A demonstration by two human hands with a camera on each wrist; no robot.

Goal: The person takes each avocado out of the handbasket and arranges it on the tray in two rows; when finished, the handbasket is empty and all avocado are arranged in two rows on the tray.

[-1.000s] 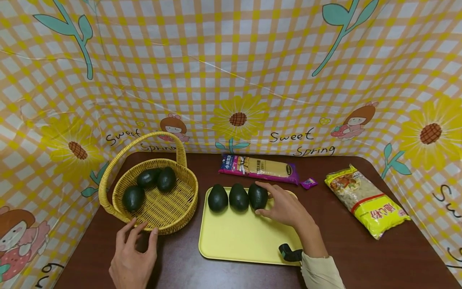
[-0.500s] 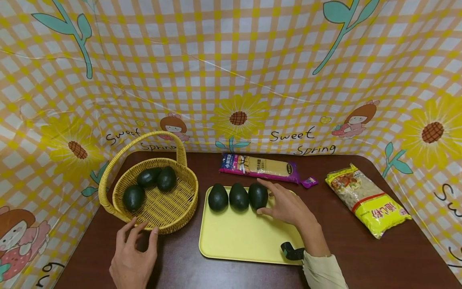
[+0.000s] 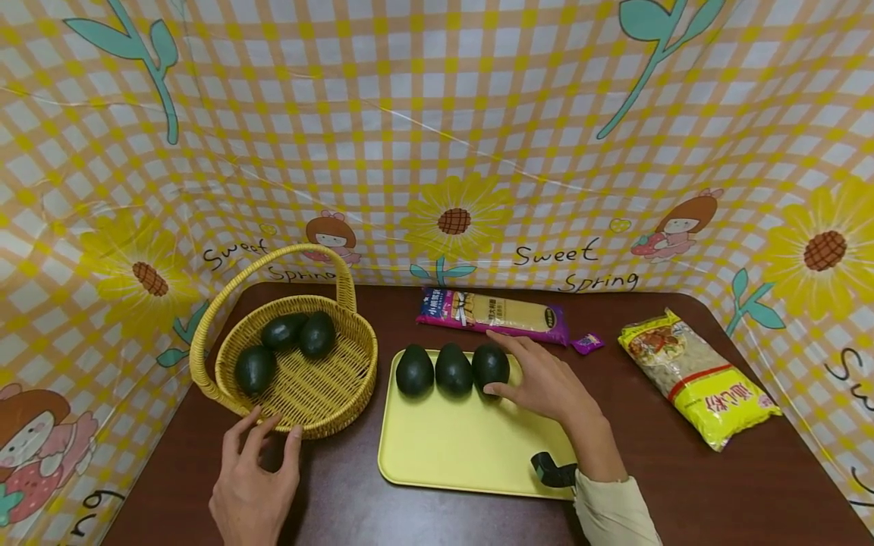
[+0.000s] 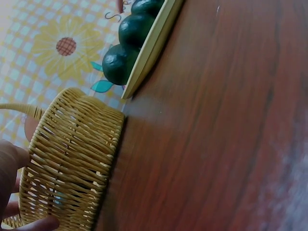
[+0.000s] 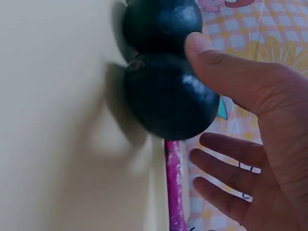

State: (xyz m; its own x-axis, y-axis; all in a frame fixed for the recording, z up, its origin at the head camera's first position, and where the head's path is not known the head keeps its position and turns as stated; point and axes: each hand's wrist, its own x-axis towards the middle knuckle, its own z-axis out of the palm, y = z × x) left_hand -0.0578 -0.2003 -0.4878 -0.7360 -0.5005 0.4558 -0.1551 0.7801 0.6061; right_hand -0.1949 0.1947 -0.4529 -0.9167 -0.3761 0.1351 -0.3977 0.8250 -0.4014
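Observation:
On the yellow tray (image 3: 444,462) three dark green avocados stand in a row along the far edge. My right hand (image 3: 542,379) is at the rightmost avocado (image 3: 488,368), its thumb in front and its fingers loosely spread behind. In the right wrist view the thumb overlaps that avocado (image 5: 168,96), while the other fingers (image 5: 226,168) are apart from it. My left hand (image 3: 253,485) rests its fingertips at the near rim of the wicker basket (image 3: 341,421), fingers relaxed. Inside the basket lie three more avocados (image 3: 316,335).
Behind the tray lies a purple noodle packet (image 3: 492,315) with a small purple sachet (image 3: 587,344) beside it. A yellow bag of pasta (image 3: 696,383) lies at the right. The basket's tall handle (image 3: 269,262) arches over its left side. A patterned cloth (image 3: 451,136) encloses the table.
My right hand has loosened around the rightmost avocado, its fingers spreading and lifting slightly off it. The avocados and my left hand stay in place.

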